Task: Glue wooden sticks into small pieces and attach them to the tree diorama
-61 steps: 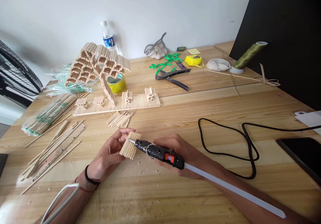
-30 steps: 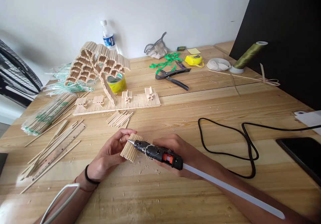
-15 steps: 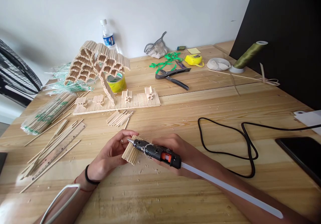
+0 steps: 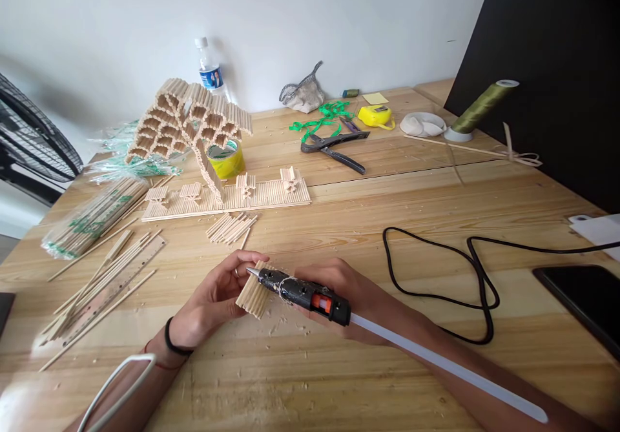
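Note:
My left hand point(image 4: 213, 296) pinches a small panel of short wooden sticks point(image 4: 252, 298) laid side by side, tilted above the table. In my right hand point(image 4: 334, 277) is a black glue gun point(image 4: 300, 293), its metal nozzle over the panel's upper part; whether the tip touches cannot be made out. A long white glue stick point(image 4: 450, 367) runs out of the gun's back end over my right forearm. Beyond my hands lies a pile of short cut sticks point(image 4: 231, 228). Behind it stands a stick-built model tree point(image 4: 208, 167) on a flat stick base point(image 4: 271, 194) with several small stick pieces.
At left lie long sticks point(image 4: 106, 270), a clear ruler point(image 4: 116, 287) and a bagged stick bundle point(image 4: 97, 216). Yellow tape point(image 4: 227, 161), pliers-like cutters point(image 4: 334, 148) and a tape measure point(image 4: 375, 116) sit farther back. A black cord point(image 4: 477, 277) and a phone point(image 4: 581, 306) are at right.
Both hands, the stick panel and the glue gun hold practically the same pose. The whole view has shifted only very slightly.

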Demonstrator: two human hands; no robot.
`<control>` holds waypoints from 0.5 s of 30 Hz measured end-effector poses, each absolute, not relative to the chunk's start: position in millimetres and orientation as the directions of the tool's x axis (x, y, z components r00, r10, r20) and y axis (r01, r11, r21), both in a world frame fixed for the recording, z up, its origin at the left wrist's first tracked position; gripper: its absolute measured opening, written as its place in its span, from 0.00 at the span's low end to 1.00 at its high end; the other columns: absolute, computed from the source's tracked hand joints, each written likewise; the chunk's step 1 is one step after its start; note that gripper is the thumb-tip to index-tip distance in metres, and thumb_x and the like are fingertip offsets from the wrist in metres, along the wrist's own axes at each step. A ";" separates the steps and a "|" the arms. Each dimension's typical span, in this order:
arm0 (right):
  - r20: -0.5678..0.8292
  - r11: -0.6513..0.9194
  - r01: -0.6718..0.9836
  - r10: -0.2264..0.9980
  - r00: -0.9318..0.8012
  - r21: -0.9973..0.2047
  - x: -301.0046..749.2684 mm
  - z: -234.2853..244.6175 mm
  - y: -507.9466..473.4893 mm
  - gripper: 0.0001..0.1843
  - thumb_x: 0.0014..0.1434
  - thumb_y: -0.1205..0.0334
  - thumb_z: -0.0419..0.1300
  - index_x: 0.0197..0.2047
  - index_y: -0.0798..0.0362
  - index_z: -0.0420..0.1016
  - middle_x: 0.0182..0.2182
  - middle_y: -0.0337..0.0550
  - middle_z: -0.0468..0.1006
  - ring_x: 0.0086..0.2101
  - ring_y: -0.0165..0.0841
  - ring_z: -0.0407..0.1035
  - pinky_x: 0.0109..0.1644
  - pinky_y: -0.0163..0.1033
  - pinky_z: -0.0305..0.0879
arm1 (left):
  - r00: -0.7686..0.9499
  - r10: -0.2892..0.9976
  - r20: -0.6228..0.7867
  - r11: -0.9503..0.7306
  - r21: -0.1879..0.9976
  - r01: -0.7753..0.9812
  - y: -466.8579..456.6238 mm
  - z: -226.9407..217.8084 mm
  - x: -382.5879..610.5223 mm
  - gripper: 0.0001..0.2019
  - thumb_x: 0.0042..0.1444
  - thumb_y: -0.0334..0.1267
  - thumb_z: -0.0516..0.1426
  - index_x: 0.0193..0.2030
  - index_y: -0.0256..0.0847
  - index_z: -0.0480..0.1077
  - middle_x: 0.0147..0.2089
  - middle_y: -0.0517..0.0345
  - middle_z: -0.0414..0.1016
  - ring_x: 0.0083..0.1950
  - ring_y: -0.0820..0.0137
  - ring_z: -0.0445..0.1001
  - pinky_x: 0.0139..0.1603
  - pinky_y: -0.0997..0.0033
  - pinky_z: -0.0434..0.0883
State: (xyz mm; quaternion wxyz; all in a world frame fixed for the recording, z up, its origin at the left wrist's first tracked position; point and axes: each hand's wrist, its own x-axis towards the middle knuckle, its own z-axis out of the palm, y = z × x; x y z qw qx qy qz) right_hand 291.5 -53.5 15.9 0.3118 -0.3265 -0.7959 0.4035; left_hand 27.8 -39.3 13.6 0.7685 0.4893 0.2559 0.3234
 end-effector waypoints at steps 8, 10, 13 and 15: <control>0.228 0.460 0.276 0.773 -0.592 -0.844 291.0 16.2 -52.1 0.15 0.47 0.81 0.59 0.30 0.51 0.63 0.23 0.29 0.67 0.24 0.25 0.60 0.28 0.31 0.51 | 0.654 0.753 -0.078 0.307 0.920 -0.243 -39.0 12.7 27.3 0.29 0.57 0.38 0.69 0.65 0.45 0.71 0.53 0.49 0.76 0.50 0.64 0.73 0.47 0.71 0.70; 0.229 0.460 0.274 0.773 -0.592 -0.845 291.2 16.1 -52.5 0.15 0.47 0.81 0.59 0.30 0.50 0.63 0.23 0.29 0.67 0.24 0.25 0.60 0.28 0.31 0.51 | 0.656 0.750 -0.077 0.306 0.921 -0.241 -38.9 12.8 27.2 0.29 0.57 0.38 0.69 0.65 0.45 0.71 0.54 0.50 0.76 0.51 0.64 0.73 0.48 0.71 0.70; 0.231 0.463 0.274 0.772 -0.592 -0.843 291.5 16.1 -53.1 0.16 0.47 0.82 0.59 0.30 0.50 0.64 0.23 0.29 0.67 0.24 0.25 0.60 0.28 0.31 0.52 | 0.659 0.749 -0.072 0.306 0.920 -0.246 -39.0 12.7 27.0 0.29 0.57 0.38 0.69 0.65 0.45 0.71 0.54 0.50 0.76 0.52 0.65 0.73 0.49 0.71 0.70; 0.230 0.462 0.275 0.772 -0.593 -0.843 291.5 16.0 -53.3 0.16 0.47 0.82 0.59 0.30 0.50 0.64 0.23 0.29 0.67 0.24 0.25 0.60 0.28 0.31 0.52 | 0.660 0.748 -0.070 0.307 0.918 -0.251 -38.9 12.6 26.8 0.29 0.57 0.38 0.69 0.65 0.45 0.71 0.54 0.50 0.76 0.52 0.65 0.73 0.49 0.71 0.70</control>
